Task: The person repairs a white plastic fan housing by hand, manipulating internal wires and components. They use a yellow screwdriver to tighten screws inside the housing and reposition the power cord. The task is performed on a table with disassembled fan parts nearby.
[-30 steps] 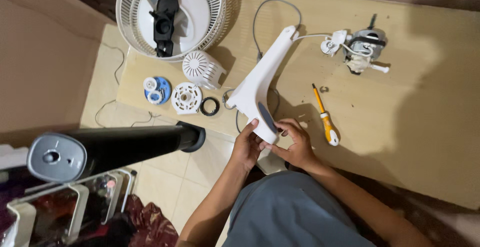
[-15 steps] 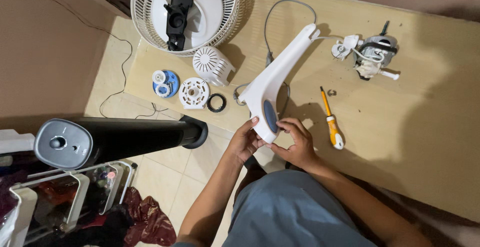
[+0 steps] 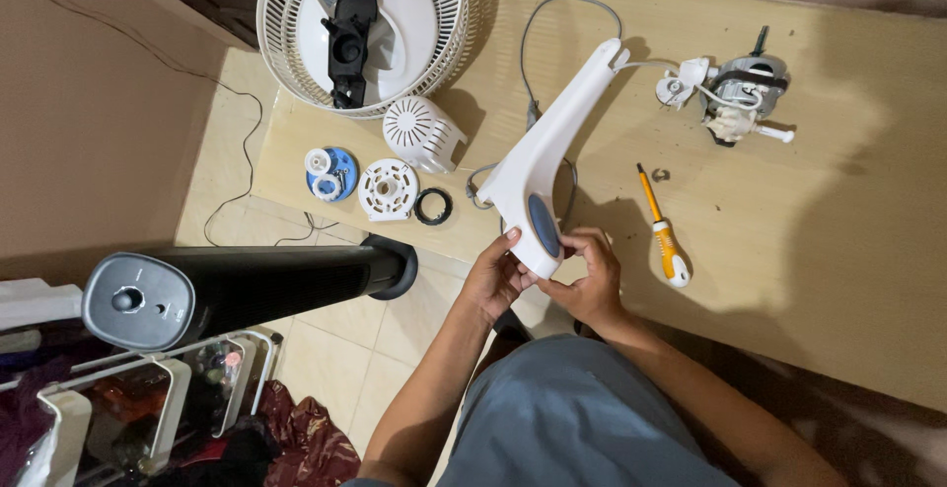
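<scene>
- The left hand (image 3: pixel 490 280) closes its grip on the lower end of the white fan neck housing (image 3: pixel 552 147), with the thumb on its left edge
- The right hand (image 3: pixel 590 280) grips the same end from the right side, the fingers curled next to the blue oval panel (image 3: pixel 544 225)
- The housing lies slanted over the near edge of the wooden worktop (image 3: pixel 838 250); its upper end points to the fan motor (image 3: pixel 740 97), and a grey cable (image 3: pixel 552 13) goes out near that end
- A screwdriver with a yellow and white handle (image 3: pixel 666 240) lies just beside the right hand on the worktop
- A small metal part (image 3: pixel 660 174) lies near the screwdriver tip
- At the far left corner is the white fan grille (image 3: pixel 286 63) with a black part (image 3: pixel 345 38) on it
- Near the left edge are 4 small parts: a white vented cover (image 3: pixel 422 134), a blue disc (image 3: pixel 331 173), a white round plate (image 3: pixel 387 189) and a black ring (image 3: pixel 433 206)
- A black tower fan (image 3: pixel 247 290) stands on the floor beside the worktop
</scene>
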